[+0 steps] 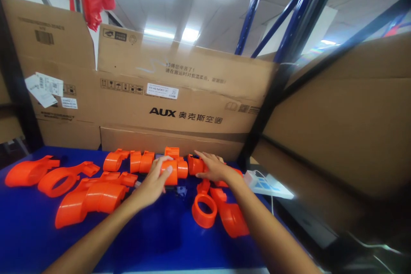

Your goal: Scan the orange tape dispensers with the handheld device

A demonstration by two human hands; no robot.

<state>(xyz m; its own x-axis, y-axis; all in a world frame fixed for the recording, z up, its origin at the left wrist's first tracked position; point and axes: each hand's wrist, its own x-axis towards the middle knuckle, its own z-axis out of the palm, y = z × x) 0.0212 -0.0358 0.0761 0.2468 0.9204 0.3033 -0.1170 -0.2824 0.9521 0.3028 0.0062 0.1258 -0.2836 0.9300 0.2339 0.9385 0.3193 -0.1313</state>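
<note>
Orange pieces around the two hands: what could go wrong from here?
The left hand is at an orange cylinder crowded by other orange pieces; moving it might knock them. The right forearm slants across a curved orange piece, partly hiding it, so lowering the arm could shift it. A white cable shows beside that forearm and might get snagged, though depth is hard to judge.

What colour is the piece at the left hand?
Bright orange: the piece at the left hand shows best in the head view.

cardboard panel [184, 102] carried "aux 奥克斯空调" [185, 116]; above it sat handling icons [121, 86] and "请在搬运时对我温柔些" line [194, 75]. white label [162, 91] print was too small.
</note>
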